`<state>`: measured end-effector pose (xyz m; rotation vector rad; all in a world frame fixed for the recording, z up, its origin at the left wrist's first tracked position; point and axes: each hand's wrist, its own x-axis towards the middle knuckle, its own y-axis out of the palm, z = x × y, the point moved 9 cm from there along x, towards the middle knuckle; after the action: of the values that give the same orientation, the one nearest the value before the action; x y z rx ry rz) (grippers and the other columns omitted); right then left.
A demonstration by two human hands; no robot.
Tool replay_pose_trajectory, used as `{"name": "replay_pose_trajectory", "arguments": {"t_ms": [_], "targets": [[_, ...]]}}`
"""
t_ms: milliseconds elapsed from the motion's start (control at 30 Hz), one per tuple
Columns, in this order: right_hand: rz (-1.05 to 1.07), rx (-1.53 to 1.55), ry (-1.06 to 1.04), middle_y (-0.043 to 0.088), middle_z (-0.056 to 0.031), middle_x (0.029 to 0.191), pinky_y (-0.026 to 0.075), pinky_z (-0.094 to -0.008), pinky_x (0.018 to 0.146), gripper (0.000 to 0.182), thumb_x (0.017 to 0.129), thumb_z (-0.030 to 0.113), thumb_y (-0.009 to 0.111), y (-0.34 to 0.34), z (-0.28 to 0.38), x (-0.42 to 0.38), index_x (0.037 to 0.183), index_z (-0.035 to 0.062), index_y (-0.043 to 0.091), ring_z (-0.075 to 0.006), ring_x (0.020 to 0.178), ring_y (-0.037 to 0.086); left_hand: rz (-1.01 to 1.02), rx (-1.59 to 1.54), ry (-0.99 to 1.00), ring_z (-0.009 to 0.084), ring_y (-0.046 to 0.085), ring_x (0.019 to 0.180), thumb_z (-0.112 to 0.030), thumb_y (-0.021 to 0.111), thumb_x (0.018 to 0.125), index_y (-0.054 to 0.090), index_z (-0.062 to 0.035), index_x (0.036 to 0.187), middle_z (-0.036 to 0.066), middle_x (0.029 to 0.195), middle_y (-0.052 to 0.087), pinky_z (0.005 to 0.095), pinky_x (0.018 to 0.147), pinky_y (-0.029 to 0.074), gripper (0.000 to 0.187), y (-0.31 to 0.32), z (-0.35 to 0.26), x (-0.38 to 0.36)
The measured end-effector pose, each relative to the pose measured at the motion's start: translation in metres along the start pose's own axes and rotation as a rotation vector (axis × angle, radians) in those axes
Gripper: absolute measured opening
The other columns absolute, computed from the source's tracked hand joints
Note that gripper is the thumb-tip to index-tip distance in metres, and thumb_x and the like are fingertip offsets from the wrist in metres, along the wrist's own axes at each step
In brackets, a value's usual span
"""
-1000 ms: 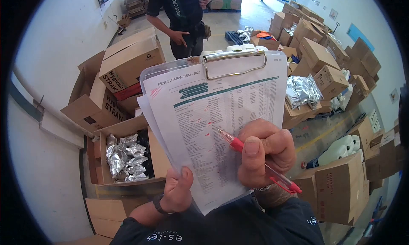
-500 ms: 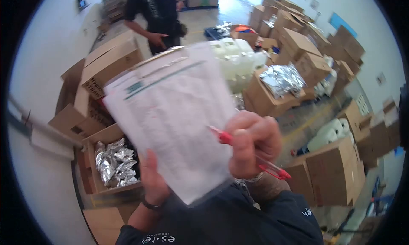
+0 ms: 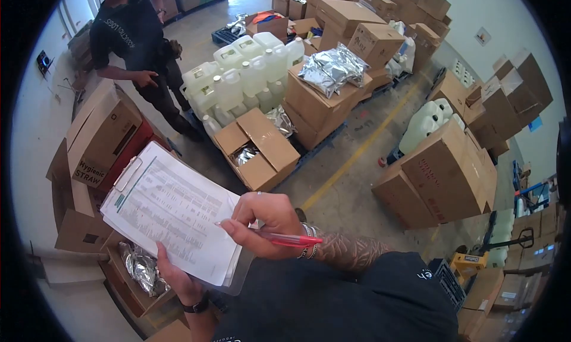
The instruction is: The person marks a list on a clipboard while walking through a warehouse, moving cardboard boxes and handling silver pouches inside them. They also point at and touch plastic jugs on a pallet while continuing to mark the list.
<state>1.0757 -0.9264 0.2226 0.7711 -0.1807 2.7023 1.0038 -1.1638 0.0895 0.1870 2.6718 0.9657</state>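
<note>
A clipboard (image 3: 126,174) with a stack of printed sheets (image 3: 172,208) is tilted in front of my body. My left hand (image 3: 173,275), a dark band at its wrist, grips the clipboard's lower left edge with the thumb on top of the paper. Closed around a red pen (image 3: 291,239), my right hand (image 3: 266,223) rests at the right edge of the sheets. The pen's red end points away from the page, to the right; its tip is hidden by my fingers. Small rows of print cover the top sheet.
Beyond the clipboard stand an open carton (image 3: 262,154), whitish jugs (image 3: 244,80) and a box topped with silver pouches (image 3: 334,68). A person (image 3: 140,50) stands at the back left. More cartons (image 3: 428,175) and a yellow pallet jack (image 3: 467,263) are on the right.
The view has swung to the right. The clipboard sits lower and further left, and my right hand has moved from over the page to its right edge, still with the pen.
</note>
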Motion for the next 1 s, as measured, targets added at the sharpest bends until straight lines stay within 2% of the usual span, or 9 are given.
{"name": "replay_pose_trajectory", "arguments": {"t_ms": [100, 200, 433, 467, 500, 633, 733, 833, 1000], "targets": [[0.068, -0.065, 0.086, 0.057, -0.0112, 0.061, 0.042, -0.0339, 0.049, 0.027, 0.085, 0.016, 0.071, -0.002, -0.006, -0.012, 0.068, 0.0030, 0.055, -0.0241, 0.051, 0.056, -0.021, 0.071, -0.009, 0.0278, 0.053, 0.121, -0.036, 0.035, 0.103, 0.036, 0.0031, 0.140, 0.017, 0.135, 0.052, 0.0392, 0.103, 0.042, 0.054, 0.006, 0.008, -0.002], [0.069, -0.096, 0.062, 0.058, -0.0071, 0.061, 0.041, -0.0316, 0.049, 0.022, 0.084, 0.012, 0.072, -0.015, -0.007, -0.022, 0.070, 0.0051, 0.057, -0.0189, 0.052, 0.056, -0.024, 0.186, -0.007, 0.0270, 0.056, 0.117, -0.035, 0.036, 0.103, 0.037, 0.0041, 0.139, 0.017, 0.132, 0.054, 0.0382, 0.101, 0.044, 0.053, 0.004, 0.018, 0.000], [0.025, -0.128, 0.088, 0.057, -0.0074, 0.061, 0.042, -0.0323, 0.050, 0.021, 0.083, 0.011, 0.073, -0.075, -0.002, -0.053, 0.070, 0.0060, 0.057, -0.0210, 0.052, 0.056, 0.098, 0.310, -0.027, 0.0256, 0.057, 0.115, -0.033, 0.038, 0.103, 0.040, 0.0059, 0.136, 0.017, 0.128, 0.056, 0.0370, 0.098, 0.046, 0.051, 0.068, 0.050, -0.008], [0.008, -0.152, 0.071, 0.057, -0.0071, 0.062, 0.042, -0.0320, 0.051, 0.020, 0.084, 0.011, 0.072, -0.088, -0.001, -0.060, 0.071, 0.0061, 0.057, -0.0205, 0.053, 0.056, 0.052, 0.323, 0.002, 0.0245, 0.061, 0.107, -0.031, 0.041, 0.101, 0.045, 0.0086, 0.129, 0.018, 0.122, 0.059, 0.0349, 0.092, 0.049, 0.049, 0.075, 0.054, -0.011], [-0.013, -0.183, 0.053, 0.057, -0.0067, 0.062, 0.042, -0.0317, 0.051, 0.020, 0.084, 0.011, 0.072, -0.101, 0.001, -0.066, 0.071, 0.0061, 0.057, -0.0199, 0.053, 0.056, 0.013, 0.334, 0.029, 0.0234, 0.065, 0.099, -0.029, 0.045, 0.100, 0.051, 0.0114, 0.123, 0.019, 0.116, 0.062, 0.0327, 0.086, 0.052, 0.047, 0.084, 0.060, -0.014], [-0.096, -0.220, 0.131, 0.058, -0.0061, 0.063, 0.042, -0.0312, 0.052, 0.020, 0.084, 0.011, 0.072, -0.171, 0.009, -0.092, 0.071, 0.0059, 0.057, -0.0188, 0.055, 0.056, 0.078, 0.335, 0.006, 0.0222, 0.065, 0.097, -0.028, 0.046, 0.100, 0.054, 0.0107, 0.119, 0.018, 0.114, 0.063, 0.0327, 0.084, 0.052, 0.044, 0.141, 0.105, -0.034], [-0.174, -0.246, 0.131, 0.058, -0.0055, 0.063, 0.042, -0.0307, 0.052, 0.020, 0.084, 0.011, 0.072, -0.232, 0.021, -0.108, 0.071, 0.0057, 0.057, -0.0176, 0.054, 0.055, 0.187, 0.605, 0.073, 0.0212, 0.064, 0.095, -0.027, 0.048, 0.100, 0.056, 0.0099, 0.118, 0.017, 0.112, 0.064, 0.0321, 0.083, 0.052, 0.041, 0.171, 0.142, -0.041], [-0.263, -0.295, 0.133, 0.058, -0.0047, 0.064, 0.043, -0.0296, 0.053, 0.020, 0.085, 0.011, 0.071, -0.293, 0.033, -0.134, 0.071, 0.0054, 0.057, -0.0156, 0.055, 0.054, 0.170, 0.503, -0.094, 0.0199, 0.064, 0.095, -0.024, 0.051, 0.099, 0.057, 0.0092, 0.117, 0.016, 0.111, 0.065, 0.0312, 0.081, 0.051, 0.038, 0.219, 0.197, -0.062], [-0.480, -0.308, 0.279, 0.062, -0.0038, 0.065, 0.044, -0.0257, 0.054, 0.018, 0.086, 0.010, 0.070, -0.385, 0.041, -0.182, 0.074, 0.0042, 0.058, -0.0100, 0.056, 0.055, 0.411, 0.474, -0.189, 0.0167, 0.063, 0.095, -0.022, 0.056, 0.098, 0.057, 0.0089, 0.117, 0.013, 0.110, 0.066, 0.0276, 0.083, 0.050, 0.037, 0.298, 0.267, -0.072]]}}
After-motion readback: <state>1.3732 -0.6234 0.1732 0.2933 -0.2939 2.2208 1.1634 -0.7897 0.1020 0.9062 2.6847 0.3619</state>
